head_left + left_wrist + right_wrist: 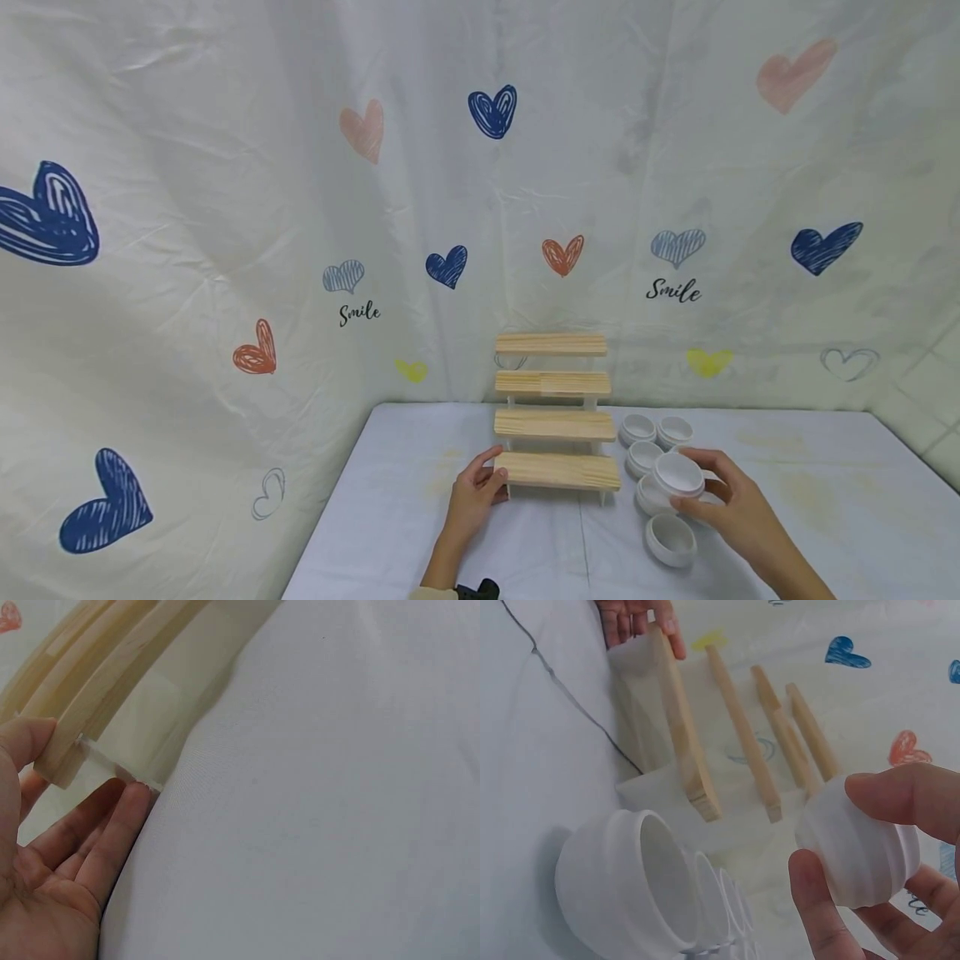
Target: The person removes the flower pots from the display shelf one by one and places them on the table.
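Observation:
A small tiered stand [557,472] with several pale wooden shelves on clear supports stands at the back of the table. My left hand [474,492] grips the left end of its lowest shelf; in the left wrist view the thumb lies on the board [64,761] and other fingers touch the clear side support. My right hand [723,500] holds a small white bowl [678,475] between thumb and fingers, raised above other white bowls [671,540]. The right wrist view shows this held bowl [855,844] tilted, its inside hidden.
Several white bowls [638,429] stand close together right of the stand, under and beside my right hand. A white cloth [810,500] covers the table. Behind hangs a white curtain [585,167] printed with hearts.

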A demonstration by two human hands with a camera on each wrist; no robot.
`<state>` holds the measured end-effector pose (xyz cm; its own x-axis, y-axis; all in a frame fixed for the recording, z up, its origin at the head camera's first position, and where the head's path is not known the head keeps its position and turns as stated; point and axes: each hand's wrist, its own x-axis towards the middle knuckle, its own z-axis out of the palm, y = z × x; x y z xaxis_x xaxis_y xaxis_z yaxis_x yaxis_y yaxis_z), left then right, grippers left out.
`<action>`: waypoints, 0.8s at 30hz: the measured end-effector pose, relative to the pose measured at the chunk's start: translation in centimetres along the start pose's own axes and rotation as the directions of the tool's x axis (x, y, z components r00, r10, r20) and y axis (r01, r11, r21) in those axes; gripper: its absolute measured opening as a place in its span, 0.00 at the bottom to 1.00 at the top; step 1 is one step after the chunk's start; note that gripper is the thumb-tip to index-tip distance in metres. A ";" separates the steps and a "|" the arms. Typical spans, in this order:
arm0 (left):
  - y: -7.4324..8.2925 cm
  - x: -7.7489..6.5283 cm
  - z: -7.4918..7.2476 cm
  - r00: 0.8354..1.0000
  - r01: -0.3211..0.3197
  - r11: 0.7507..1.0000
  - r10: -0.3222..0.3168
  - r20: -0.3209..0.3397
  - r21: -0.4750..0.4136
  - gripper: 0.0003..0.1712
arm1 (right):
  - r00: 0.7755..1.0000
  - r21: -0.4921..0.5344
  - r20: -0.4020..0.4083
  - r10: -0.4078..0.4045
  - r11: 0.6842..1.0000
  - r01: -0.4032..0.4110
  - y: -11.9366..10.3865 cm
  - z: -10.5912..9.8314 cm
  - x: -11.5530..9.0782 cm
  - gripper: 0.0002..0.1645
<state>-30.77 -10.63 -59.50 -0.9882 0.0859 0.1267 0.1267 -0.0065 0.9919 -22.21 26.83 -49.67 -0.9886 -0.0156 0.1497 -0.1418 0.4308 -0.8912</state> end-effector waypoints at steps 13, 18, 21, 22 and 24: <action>0.1 -0.1 0.0 1.000 0.003 1.000 -0.003 0.002 0.001 0.27 | 0.998 -0.045 0.000 0.055 0.997 -0.055 2.1 -1.1 -1.5 0.42; 0.2 -0.1 0.0 1.000 0.003 1.000 -0.003 0.005 0.005 0.28 | 0.995 -0.104 -0.015 0.094 0.990 -0.095 2.8 -1.6 -2.0 0.42; 0.2 -0.2 0.0 1.000 0.001 1.000 -0.001 0.009 0.005 0.28 | 0.996 -0.144 -0.040 0.086 0.985 -0.091 3.1 -1.9 -2.2 0.42; 0.3 -0.2 0.0 1.000 0.005 1.000 -0.005 0.009 0.003 0.28 | 0.996 -0.154 -0.044 0.078 0.985 -0.084 3.3 -2.0 -2.3 0.42; 0.3 -0.2 0.0 1.000 0.002 1.000 -0.002 0.012 0.004 0.29 | 0.997 -0.161 -0.049 0.062 0.985 -0.069 3.4 -2.1 -2.4 0.41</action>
<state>-30.54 -10.65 -59.21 -0.9873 0.0979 0.1250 0.1254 -0.0027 0.9921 -20.17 30.26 -52.16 -0.9918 0.0558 0.1151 -0.0630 0.5702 -0.8191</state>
